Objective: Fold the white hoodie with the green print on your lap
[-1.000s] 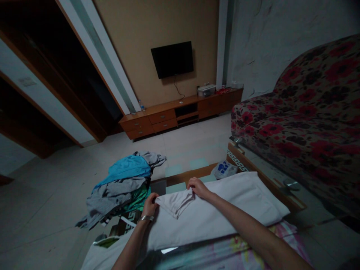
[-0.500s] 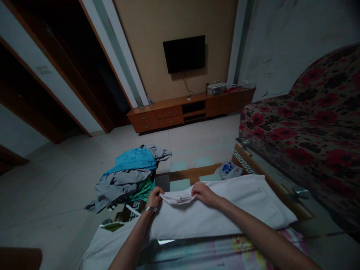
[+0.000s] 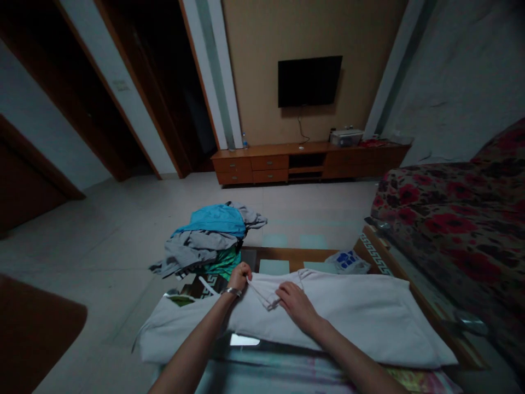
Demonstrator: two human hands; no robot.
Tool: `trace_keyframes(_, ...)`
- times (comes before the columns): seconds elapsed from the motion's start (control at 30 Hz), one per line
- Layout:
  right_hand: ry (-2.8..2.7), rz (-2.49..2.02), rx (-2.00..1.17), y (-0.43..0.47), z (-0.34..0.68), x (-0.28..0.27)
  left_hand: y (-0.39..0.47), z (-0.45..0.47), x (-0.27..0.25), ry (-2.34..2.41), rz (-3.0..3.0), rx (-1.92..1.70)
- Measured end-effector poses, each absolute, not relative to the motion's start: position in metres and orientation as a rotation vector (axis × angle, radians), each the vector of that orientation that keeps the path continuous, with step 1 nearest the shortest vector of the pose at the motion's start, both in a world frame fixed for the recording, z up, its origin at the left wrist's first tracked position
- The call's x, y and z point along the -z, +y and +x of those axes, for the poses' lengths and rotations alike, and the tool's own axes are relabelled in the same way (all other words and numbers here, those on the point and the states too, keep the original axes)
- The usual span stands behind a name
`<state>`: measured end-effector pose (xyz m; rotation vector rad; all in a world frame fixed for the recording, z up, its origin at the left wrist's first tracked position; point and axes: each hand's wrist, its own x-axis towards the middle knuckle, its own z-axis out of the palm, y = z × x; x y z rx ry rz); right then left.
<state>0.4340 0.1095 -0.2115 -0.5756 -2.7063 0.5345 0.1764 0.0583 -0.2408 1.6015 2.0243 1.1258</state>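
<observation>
A long white garment [image 3: 353,306] lies spread across a glass-topped table; its exact kind cannot be made out. At its far edge, my left hand [image 3: 240,278], with a silver bracelet at the wrist, pinches the cloth. My right hand [image 3: 294,302] is a little to the right, its fingertips closed on a folded-over flap of the same garment. Between the two hands the flap hangs in a small pointed fold towards me. Under the near side of the garment shows a pastel patterned cloth [image 3: 279,375].
Beyond my left hand is a heap of clothes, with a blue piece [image 3: 219,220] on grey ones [image 3: 200,246]. A plastic bag [image 3: 348,261] sits at the table's far right. A floral sofa [image 3: 447,208] stands right; a TV cabinet [image 3: 268,167] lies ahead.
My right hand has drawn the garment's far edge towards me, turning the flap into a pointed fold. My left hand keeps its pinch. The view has swung left.
</observation>
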Motion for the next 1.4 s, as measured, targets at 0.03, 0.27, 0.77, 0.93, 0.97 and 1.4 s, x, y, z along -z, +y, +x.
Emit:
trace_keyframes(0.03, -2.728, -0.598, -0.541, 0.108, 0.433, 0.214, 0.056, 0.18, 0.24, 2.052, 1.598, -1.116)
trace_keyframes(0.27, -2.733, -0.587, -0.541, 0.09, 0.399, 0.188, 0.007, 0.184, 0.212, 2.357, 1.479, -1.033)
trace_keyframes(0.77, -2.78, -0.655, -0.464, 0.019, 0.343, 0.246, -0.203, 0.049, 0.159, 2.498, 0.488, -0.792)
trace_keyframes(0.93, -2.76, -0.634, -0.469, 0.02, 0.346, 0.247, -0.197, 0.064, 0.1, 2.024, 0.388, -1.153)
trace_keyframes(0.97, -2.745, -0.638, -0.473, 0.02, 0.347, 0.245, -0.19, 0.072, 0.079, 1.913, 0.374, -1.271)
trace_keyframes(1.4, -1.737, -0.881, -1.246, 0.064, 0.42, 0.236, 0.005, 0.304, 0.011, 1.315, 0.772, -1.359)
